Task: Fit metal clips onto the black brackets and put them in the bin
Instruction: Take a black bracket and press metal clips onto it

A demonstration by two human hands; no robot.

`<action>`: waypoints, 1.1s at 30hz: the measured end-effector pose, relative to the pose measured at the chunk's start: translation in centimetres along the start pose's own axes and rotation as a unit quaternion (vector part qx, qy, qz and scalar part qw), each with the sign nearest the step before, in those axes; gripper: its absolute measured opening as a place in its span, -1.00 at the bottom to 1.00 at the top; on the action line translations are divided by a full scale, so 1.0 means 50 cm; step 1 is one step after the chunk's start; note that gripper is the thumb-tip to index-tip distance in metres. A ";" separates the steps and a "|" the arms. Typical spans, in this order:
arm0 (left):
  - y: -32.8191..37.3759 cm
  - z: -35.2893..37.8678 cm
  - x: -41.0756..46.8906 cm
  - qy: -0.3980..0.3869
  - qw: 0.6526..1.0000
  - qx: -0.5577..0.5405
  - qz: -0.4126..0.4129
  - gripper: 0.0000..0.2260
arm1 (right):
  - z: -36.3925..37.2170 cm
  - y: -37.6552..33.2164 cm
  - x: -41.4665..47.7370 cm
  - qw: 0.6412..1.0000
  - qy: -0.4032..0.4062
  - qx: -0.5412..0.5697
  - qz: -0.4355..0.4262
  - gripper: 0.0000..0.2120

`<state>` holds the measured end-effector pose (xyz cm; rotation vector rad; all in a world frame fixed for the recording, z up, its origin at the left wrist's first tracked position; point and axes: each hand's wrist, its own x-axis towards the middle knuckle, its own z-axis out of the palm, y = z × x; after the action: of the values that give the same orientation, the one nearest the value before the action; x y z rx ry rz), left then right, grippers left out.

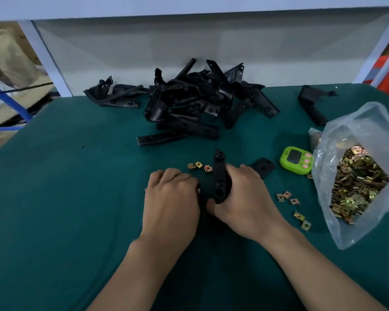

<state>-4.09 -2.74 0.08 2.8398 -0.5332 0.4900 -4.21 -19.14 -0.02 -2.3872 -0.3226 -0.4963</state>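
My right hand (245, 198) grips a black bracket (220, 176) that stands upright on the green table; one flat end (263, 167) pokes out past the fingers. My left hand (173, 194) is curled against the bracket's left side, and what its fingers hold is hidden. Three brass-coloured metal clips (199, 166) lie just beyond my left hand. More loose clips (288, 197) lie to the right of my right hand, and another pair of clips (302, 219) lies nearer me. A heap of black brackets (193, 99) sits at the back of the table.
A clear plastic bag (357, 171) full of clips lies open at the right edge. A green timer (296, 160) sits beside it. A lone bracket (312, 104) lies back right. The green table (76, 187) ends at the left, where boxes and blue tubing stand.
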 end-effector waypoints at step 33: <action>0.028 0.036 0.044 -0.001 0.922 -0.371 -0.107 -0.85 | -0.032 -0.016 -0.002 0.995 0.032 0.070 0.068 -0.81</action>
<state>-2.16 -5.17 -0.60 2.1273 -0.3071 0.1814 -5.01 -19.58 1.51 -2.2335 -0.1584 -0.4710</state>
